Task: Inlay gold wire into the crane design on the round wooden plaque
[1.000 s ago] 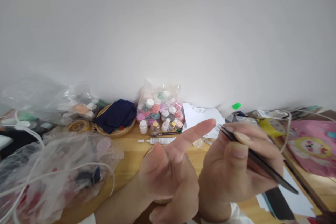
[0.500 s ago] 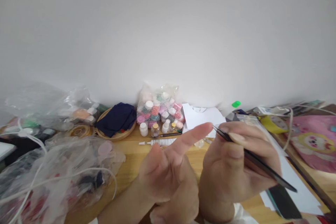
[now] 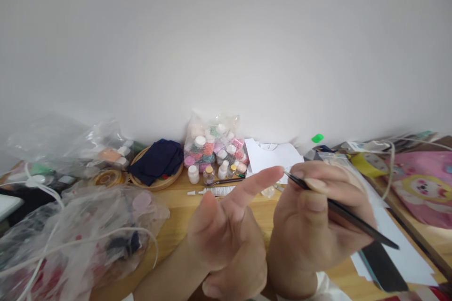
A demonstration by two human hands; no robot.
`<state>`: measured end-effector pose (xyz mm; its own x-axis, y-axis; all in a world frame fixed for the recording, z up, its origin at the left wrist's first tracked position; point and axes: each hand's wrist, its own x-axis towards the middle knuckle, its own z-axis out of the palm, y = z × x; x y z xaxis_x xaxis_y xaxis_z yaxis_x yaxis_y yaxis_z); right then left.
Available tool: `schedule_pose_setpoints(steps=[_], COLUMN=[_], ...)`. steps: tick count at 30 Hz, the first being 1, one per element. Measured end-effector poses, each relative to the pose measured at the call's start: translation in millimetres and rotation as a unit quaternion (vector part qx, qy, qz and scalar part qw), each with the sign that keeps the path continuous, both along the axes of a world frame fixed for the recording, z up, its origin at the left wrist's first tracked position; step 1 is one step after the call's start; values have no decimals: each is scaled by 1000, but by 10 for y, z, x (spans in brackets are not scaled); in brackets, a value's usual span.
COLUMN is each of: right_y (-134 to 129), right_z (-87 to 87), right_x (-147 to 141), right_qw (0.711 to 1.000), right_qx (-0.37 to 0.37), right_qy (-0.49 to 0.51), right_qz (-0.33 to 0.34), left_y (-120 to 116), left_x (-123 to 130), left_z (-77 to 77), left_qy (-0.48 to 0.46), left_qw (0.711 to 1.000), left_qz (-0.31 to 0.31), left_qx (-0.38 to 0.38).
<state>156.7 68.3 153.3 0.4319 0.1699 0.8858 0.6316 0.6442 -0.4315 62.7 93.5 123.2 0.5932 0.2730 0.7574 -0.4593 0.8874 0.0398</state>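
Observation:
My right hand (image 3: 321, 221) pinches black tweezers (image 3: 348, 214) between thumb and fingers. Their thin tips point up and left, right beside the index fingertip of my left hand (image 3: 229, 235). Whether the tips touch the skin or grip something tiny, I cannot tell. On my left hand the index finger is stretched toward the tweezers, the thumb stands apart, and the other fingers curl inward. Nothing shows in that hand. Beyond it on the wooden table (image 3: 176, 218) lie a white tube (image 3: 217, 191), a dark pen-like stick (image 3: 226, 181) and a small clear round piece (image 3: 268, 191).
Small bottles (image 3: 193, 174) stand before bagged jars of coloured beads (image 3: 215, 146). Navy cloth (image 3: 157, 160) lies over a round wooden hoop. Plastic bags (image 3: 84, 235) and white cables fill the left. White paper (image 3: 273, 155), a dark phone-like slab (image 3: 383, 268) and a pink pouch (image 3: 422, 188) are rightward.
The rear end of the tweezers has risen slightly. Both hands keep nearly the same pose, with the tips still at the left index fingertip.

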Motion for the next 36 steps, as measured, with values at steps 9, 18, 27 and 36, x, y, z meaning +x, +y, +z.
schedule_pose_setpoints(steps=[9,18,27,36], right_y=[14,-58,-38,-103], right_z=[1,26,22,39], right_x=[0,13,-7,22], right_qw=[1000,999,1000,998], right_qx=[-2,-30,-29,-58], right_qy=[-7,-4,-3,-1], right_qz=[-3,22,5,22], left_y=[-1,-16,-6,-18], left_x=[5,-3,1,-1], left_z=[15,0,19,9], left_qy=[4,4,10,-4], left_qw=[999,1000,1000,1000], left_qz=[32,7,-1,6], left_qx=[20,-5,-7,-17])
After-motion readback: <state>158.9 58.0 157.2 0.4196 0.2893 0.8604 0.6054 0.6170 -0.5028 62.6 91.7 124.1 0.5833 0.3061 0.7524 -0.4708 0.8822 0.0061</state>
